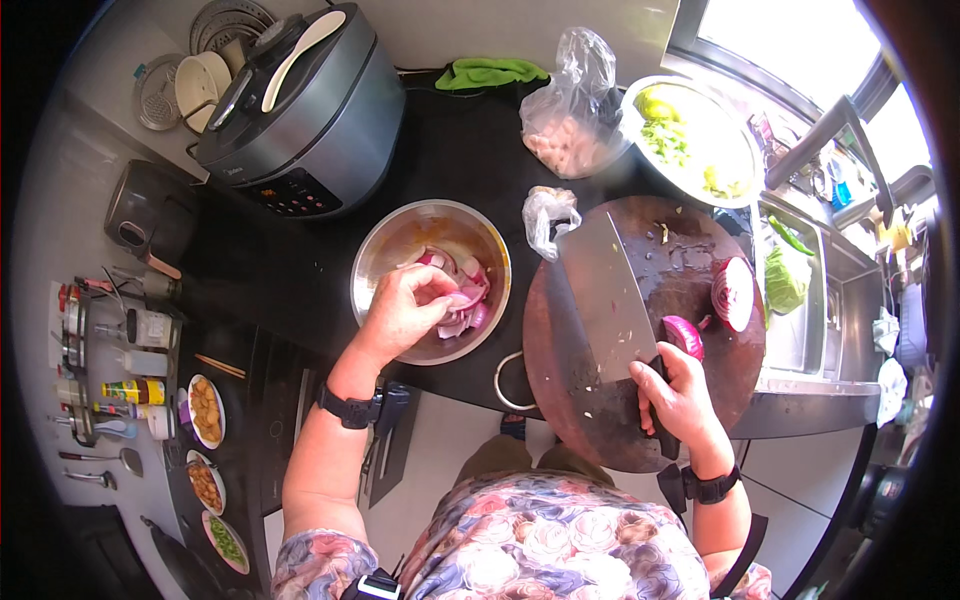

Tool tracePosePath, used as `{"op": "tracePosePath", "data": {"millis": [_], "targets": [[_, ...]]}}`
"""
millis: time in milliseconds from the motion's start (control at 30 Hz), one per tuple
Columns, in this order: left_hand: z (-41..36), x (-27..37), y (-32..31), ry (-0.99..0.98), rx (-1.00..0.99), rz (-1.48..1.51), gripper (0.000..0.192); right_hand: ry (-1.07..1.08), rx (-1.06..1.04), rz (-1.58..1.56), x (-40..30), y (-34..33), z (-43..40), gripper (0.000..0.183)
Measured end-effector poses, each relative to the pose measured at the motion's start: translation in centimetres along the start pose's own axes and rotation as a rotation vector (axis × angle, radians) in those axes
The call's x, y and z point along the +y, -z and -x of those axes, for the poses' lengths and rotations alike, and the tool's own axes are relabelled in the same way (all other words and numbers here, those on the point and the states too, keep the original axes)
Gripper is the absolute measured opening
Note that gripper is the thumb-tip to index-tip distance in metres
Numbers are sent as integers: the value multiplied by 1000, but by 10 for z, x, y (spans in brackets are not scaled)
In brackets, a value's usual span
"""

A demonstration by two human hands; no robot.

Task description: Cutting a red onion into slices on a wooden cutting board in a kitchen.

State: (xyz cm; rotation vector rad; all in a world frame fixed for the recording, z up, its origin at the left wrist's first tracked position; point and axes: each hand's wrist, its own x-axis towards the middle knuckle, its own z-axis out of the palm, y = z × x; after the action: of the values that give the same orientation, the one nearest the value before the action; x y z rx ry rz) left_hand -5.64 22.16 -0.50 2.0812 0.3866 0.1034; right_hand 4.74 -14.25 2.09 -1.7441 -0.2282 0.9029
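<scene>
My left hand (405, 307) reaches into a stainless steel bowl (370, 247). Its curled fingertips touch cut red onion pieces (472, 307); whether they pinch one is not plain. My right hand (679, 394) grips the dark handle of a cleaver (611, 300), whose wide blade is over a round wooden chopping board (570, 405). Small bits cling to the blade. To the right of the blade lie a red onion wedge (683, 337) and a halved red onion (732, 294), its cut face showing rings.
Behind the board are a small knotted plastic bag (551, 217), a bag of pale pink pieces (566, 142) and a bowl of green vegetables (739, 142). A sink (787, 352) holds a cabbage (787, 277). At left stand a multicooker (300, 142) and several filled plates (217, 420).
</scene>
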Motion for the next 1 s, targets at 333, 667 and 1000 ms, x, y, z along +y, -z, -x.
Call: {"op": "tracePosePath", "data": {"millis": [333, 667, 1000], "targets": [[35, 12, 3, -90, 319, -164, 15, 125, 88, 171, 10, -8, -10, 24], [82, 25, -14, -167, 450, -381, 25, 540, 283, 564, 20, -17, -2, 63], [100, 28, -34, -276, 370, -536, 16, 549, 330, 903, 24, -13, 10, 51]]}}
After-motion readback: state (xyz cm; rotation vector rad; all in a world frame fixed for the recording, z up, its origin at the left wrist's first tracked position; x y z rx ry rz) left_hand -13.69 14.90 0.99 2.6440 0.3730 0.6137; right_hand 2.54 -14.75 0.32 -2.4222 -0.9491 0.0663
